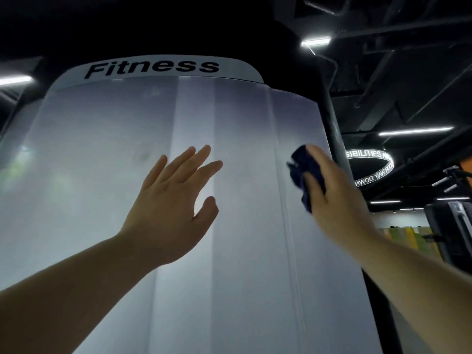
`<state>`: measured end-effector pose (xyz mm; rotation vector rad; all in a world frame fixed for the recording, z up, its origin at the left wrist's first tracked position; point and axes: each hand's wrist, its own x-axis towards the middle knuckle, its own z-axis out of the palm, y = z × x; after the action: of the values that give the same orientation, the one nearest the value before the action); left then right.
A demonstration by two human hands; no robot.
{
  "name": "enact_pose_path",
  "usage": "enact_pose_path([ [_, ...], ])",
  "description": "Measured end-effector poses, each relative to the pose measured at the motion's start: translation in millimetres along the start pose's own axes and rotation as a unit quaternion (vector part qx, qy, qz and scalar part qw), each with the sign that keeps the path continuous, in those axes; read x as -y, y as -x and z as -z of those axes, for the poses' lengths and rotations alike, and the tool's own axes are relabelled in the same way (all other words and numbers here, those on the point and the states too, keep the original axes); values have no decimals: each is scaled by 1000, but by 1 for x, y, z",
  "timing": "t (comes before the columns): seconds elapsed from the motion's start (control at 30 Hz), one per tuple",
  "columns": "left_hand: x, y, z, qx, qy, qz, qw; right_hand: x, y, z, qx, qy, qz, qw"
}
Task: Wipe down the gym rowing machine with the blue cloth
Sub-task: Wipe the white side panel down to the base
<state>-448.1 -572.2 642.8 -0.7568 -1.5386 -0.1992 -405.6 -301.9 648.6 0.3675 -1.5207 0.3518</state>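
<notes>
Dark blue cloth (302,172), one only, sits bunched in the right hand (329,192), whose fingers curl round it and press it to the right part of the machine's frosted white shroud (102,175), just beside a dark upright post (334,129). The left hand (173,200) is spread wide, fingers straight and apart, holding nothing, palm facing the middle of the shroud; whether it touches cannot be told. Both forearms reach upward. One black "Fitness" label (153,69) tops the shroud. One lit ring sign (370,169) hangs beyond on the right.
</notes>
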Motion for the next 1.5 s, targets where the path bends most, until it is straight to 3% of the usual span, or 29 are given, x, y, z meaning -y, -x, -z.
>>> enact_pose_path([
  [0.1, -7, 13, -6, -7, -25, -4, 1000, -6, -29, 1, -11, -20, -63, 998],
  [0.23, -13, 27, -9, -11, -28, 7, 1000, 2, 33, -9, -41, -53, -92, 994],
  [0.4, -17, 34, -9, -3, -36, 5, 999, 12, 127, -4, -1, -21, -22, 1000],
  [0.5, -19, 36, -11, -2, -40, 5, 999, 5, 87, 0, 20, -58, -38, 997],
  [0.7, -18, 38, -13, -12, -40, 0, 999, -12, -23, -6, -47, -83, -105, 990],
  [0.87, -19, 39, -13, -25, -29, 4, 999, -12, 25, -11, -64, -67, -101, 991],
  [0.93, -20, 39, -12, -28, -22, 8, 999, 0, 89, -10, -45, -26, -78, 996],
  [1.03, -22, 40, -10, -28, -13, 11, 999, 21, 175, -10, 45, 60, 55, 996],
  [1.13, -20, 42, -8, -17, -4, 5, 1000, 15, 158, 2, 114, 55, 149, 981],
  [1.17, -19, 43, -7, -12, -3, 0, 1000, 12, 136, 3, 104, 48, 137, 984],
  [1.23, -15, 48, -6, -5, -4, -13, 1000, 8, 87, -1, 31, -7, 13, 999],
  [1.3, -12, 56, -6, -6, -4, -20, 1000, 19, 59, -14, -54, -98, -149, 983],
  [1.33, -9, 60, -6, -9, -4, -20, 1000, 33, 59, -23, -71, -117, -178, 975],
  [1.4, -5, 67, -5, -15, -3, -15, 1000, 63, 88, -38, -43, -59, -96, 993],
  [1.5, -3, 72, -4, -37, -3, 40, 998, 72, 127, -35, 89, 17, 151, 984],
])
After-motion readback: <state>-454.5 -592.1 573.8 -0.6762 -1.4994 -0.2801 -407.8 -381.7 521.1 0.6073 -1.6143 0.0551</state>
